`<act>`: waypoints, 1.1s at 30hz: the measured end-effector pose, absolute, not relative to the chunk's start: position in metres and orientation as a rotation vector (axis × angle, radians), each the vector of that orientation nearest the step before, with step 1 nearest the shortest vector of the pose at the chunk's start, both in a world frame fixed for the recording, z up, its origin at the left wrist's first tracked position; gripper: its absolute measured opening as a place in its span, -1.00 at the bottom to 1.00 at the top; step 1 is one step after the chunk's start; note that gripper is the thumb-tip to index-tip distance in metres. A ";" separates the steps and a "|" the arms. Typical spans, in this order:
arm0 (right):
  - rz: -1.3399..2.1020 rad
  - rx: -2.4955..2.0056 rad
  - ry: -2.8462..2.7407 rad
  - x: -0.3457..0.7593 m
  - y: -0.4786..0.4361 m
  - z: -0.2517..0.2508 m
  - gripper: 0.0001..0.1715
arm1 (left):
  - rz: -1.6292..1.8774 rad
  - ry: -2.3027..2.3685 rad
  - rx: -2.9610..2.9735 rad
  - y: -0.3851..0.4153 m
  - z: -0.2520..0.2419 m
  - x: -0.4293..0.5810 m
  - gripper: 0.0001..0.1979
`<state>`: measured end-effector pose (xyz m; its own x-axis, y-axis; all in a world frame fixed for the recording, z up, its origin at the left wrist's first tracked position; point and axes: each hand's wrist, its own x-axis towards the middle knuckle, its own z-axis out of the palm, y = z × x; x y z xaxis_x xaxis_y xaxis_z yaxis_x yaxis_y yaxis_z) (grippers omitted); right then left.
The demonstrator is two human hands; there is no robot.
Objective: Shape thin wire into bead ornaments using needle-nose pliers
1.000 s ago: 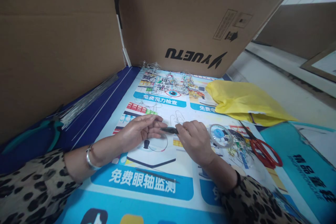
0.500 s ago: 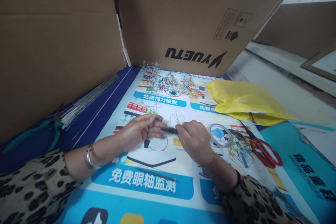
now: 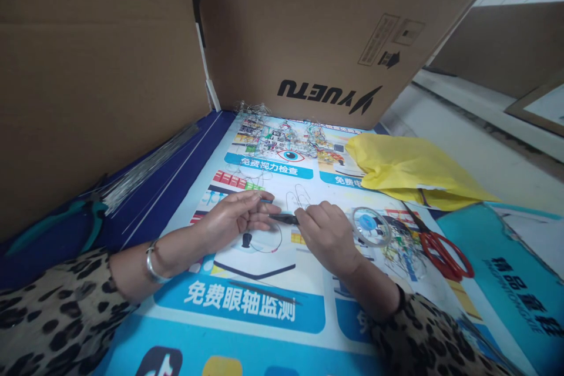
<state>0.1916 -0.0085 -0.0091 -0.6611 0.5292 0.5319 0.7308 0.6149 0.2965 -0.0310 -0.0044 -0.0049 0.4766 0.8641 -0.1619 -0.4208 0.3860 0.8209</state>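
My right hand (image 3: 328, 238) is closed around a dark, narrow-tipped tool (image 3: 284, 219) that looks like pliers; the palm hides its handles. Its tip points left, to the fingers of my left hand (image 3: 242, 214). Those fingers are pinched on a thin wire (image 3: 281, 238), which curves down in a loop below the tool. Exactly where tip and wire meet is too small to make out. Just beyond the hands lie a few bent wire loops (image 3: 297, 195) on the printed sheet (image 3: 264, 358).
Cardboard walls (image 3: 286, 23) rise behind and on the left. At left lie straight wires (image 3: 145, 167) and teal-handled pliers (image 3: 92, 226). Tangled wire pieces (image 3: 308, 138) lie at the back. To the right are a clear tape roll (image 3: 371, 227), red scissors (image 3: 445, 255) and a yellow bag (image 3: 405, 167).
Both hands, the tool and the wire stay in almost the same place. Only a very slight shift of the left forearm shows.
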 end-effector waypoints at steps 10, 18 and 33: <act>-0.687 -1.003 -2.485 0.193 -0.008 -0.010 -0.85 | 0.890 0.654 0.808 -0.006 -0.003 -0.031 -0.75; -0.658 -1.037 -2.522 0.193 -0.009 -0.008 -0.84 | 0.881 0.652 0.830 -0.005 -0.006 -0.032 -0.72; -0.602 -1.090 -2.640 0.193 -0.012 0.003 -0.88 | 0.885 0.723 0.864 -0.006 -0.001 -0.029 -0.74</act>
<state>0.1928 -0.0118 0.0032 -0.7000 0.6215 0.3519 0.7126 0.6405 0.2863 -0.0294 -0.0057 -0.0009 0.4517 0.8741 -0.1786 -0.3493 0.3575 0.8661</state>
